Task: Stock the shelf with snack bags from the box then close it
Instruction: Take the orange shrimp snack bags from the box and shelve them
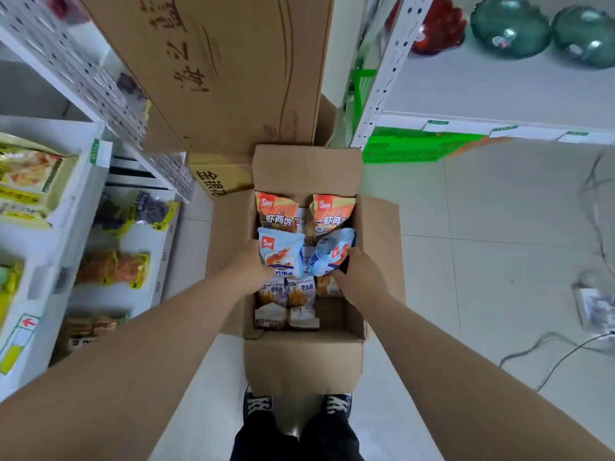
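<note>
Head view shows our left hand [248, 264] gripping the edge of a puffed pale blue snack bag [281, 252] and our right hand [357, 272] pinching a crumpled pale blue snack bag [327, 252], both bags between our hands inside the open brown cardboard box [299, 361]. We judge them light, slick and crushable, best held by the crimped seams.

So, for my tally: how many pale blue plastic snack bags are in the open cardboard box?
2 pale blue bags: one in the left hand, one crumpled in the right hand; others may lie hidden.
</note>
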